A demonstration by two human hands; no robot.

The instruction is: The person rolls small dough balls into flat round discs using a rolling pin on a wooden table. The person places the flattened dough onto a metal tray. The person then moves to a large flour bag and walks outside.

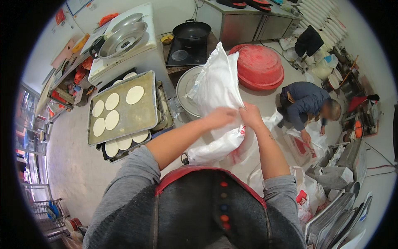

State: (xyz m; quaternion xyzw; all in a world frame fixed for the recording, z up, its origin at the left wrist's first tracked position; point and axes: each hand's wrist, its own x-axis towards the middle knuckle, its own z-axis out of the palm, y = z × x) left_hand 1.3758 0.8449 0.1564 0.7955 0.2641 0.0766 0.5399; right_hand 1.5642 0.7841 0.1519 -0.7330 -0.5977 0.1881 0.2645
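Observation:
A large white woven sack [214, 84] with a gathered upper part stands in front of me, its lower part bunched and bearing red print. My right hand [251, 116] is closed on the sack's edge at its right side. My left hand [222, 117] is blurred and lies against the front of the sack; its fingers are not clear. Behind the sack, partly hidden, is a round metal lid or basin [186, 84]. To the left, flat dough rounds [135, 95] lie on a metal baking tray [146, 119] on top of several stacked trays.
A red plastic tub [261, 67] stands beyond the sack, near a black wok [192, 31] and a cooktop [199, 56]. At the right a co-worker [307, 96] crouches over a plastic bag [315, 133]. Upright metal trays [329, 218] and filled bags [306, 193] are at the lower right.

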